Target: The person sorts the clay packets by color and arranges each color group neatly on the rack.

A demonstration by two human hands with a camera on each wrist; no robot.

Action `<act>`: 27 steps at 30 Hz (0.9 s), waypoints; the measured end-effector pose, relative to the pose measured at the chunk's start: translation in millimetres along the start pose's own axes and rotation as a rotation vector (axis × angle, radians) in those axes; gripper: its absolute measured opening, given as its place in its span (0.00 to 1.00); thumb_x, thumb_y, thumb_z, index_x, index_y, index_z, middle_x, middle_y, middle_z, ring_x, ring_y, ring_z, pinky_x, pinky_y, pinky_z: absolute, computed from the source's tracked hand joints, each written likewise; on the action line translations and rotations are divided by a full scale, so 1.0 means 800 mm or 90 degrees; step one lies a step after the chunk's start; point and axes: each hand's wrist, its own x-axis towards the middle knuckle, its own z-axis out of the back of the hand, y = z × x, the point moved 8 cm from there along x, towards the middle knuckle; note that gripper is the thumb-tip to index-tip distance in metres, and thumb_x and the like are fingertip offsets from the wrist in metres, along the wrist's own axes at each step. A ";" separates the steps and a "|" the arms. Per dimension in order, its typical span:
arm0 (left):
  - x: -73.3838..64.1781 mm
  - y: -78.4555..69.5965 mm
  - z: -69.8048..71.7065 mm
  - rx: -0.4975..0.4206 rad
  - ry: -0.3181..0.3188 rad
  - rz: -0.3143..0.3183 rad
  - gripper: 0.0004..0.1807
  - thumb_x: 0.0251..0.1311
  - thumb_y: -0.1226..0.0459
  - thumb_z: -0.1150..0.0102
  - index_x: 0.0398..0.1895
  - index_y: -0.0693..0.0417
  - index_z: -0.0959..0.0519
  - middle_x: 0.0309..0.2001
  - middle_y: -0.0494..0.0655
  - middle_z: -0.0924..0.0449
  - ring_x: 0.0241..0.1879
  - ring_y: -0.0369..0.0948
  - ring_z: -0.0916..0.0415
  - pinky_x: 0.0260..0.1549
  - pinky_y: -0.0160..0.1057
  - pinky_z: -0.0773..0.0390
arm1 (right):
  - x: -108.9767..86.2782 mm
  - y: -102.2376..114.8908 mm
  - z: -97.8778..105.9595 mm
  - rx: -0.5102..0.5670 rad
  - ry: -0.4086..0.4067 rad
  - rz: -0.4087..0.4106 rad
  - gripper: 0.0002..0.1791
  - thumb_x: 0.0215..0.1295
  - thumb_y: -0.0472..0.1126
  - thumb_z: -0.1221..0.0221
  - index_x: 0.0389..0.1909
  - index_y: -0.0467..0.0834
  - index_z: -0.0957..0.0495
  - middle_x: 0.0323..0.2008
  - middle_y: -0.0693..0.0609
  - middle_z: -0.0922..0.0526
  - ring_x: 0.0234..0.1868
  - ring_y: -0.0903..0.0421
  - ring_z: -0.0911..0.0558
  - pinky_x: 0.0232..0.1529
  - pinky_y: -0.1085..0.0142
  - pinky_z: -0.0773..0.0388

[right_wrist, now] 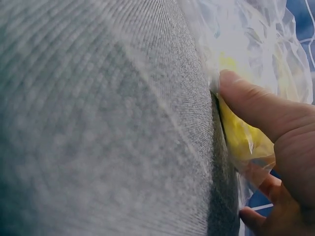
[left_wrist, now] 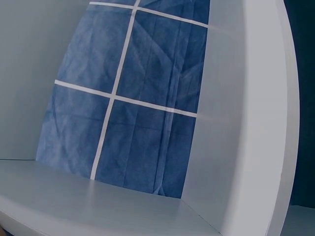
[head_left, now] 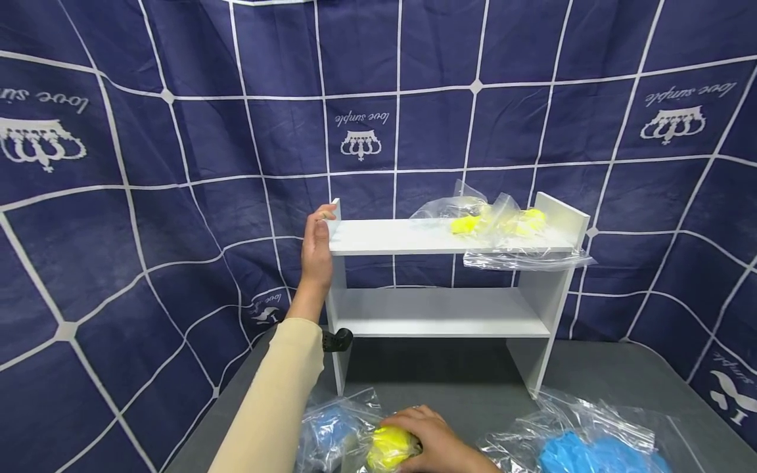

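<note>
shelf [head_left: 440, 312] on tbl [head_left: 615, 368] | cloth [head_left: 284, 131] bhnd | top-R bags [head_left: 497, 223] | frt-L bags [head_left: 331, 427] | frt-R bag [head_left: 597, 453]

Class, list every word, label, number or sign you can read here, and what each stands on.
"love simple": upside down, centre of the dark-blue, white-gridded fabric backdrop, above a white crown print.
"love simple": upside down, backdrop's right, above another crown print.
"love sim", cut off by the frame: upside down, backdrop's left.
"simple": backdrop's lower right, faint.
"I": just below that.
Small lower-left print: too small to read surely.
</note>
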 end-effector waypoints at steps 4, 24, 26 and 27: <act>-0.001 -0.012 -0.003 0.002 0.002 0.007 0.15 0.77 0.71 0.73 0.49 0.75 0.35 0.66 0.67 0.32 0.73 0.55 0.40 0.73 0.46 0.46 | -0.002 0.000 0.002 0.046 0.005 -0.007 0.36 0.51 0.54 0.27 0.64 0.59 0.25 0.56 0.61 0.18 0.53 0.62 0.26 0.49 0.62 0.26; -0.008 -0.046 -0.005 0.008 0.014 -0.004 0.14 0.75 0.73 0.72 0.47 0.78 0.35 0.64 0.71 0.32 0.71 0.58 0.39 0.72 0.46 0.44 | -0.002 0.053 0.111 0.030 -0.093 0.034 0.37 0.49 0.45 0.25 0.63 0.59 0.25 0.59 0.64 0.22 0.55 0.62 0.26 0.52 0.63 0.22; -0.007 -0.047 -0.005 0.003 0.012 -0.006 0.14 0.75 0.72 0.72 0.47 0.77 0.35 0.64 0.71 0.32 0.71 0.59 0.39 0.72 0.45 0.44 | -0.001 0.060 0.127 0.017 -0.106 0.045 0.38 0.47 0.43 0.24 0.63 0.59 0.24 0.59 0.64 0.22 0.56 0.62 0.26 0.52 0.63 0.22; -0.007 -0.047 -0.005 0.000 0.011 -0.009 0.14 0.75 0.72 0.72 0.47 0.77 0.35 0.64 0.72 0.33 0.71 0.59 0.39 0.72 0.45 0.44 | 0.000 0.062 0.134 0.006 -0.112 0.048 0.38 0.46 0.43 0.23 0.62 0.59 0.24 0.59 0.63 0.21 0.56 0.61 0.25 0.52 0.63 0.21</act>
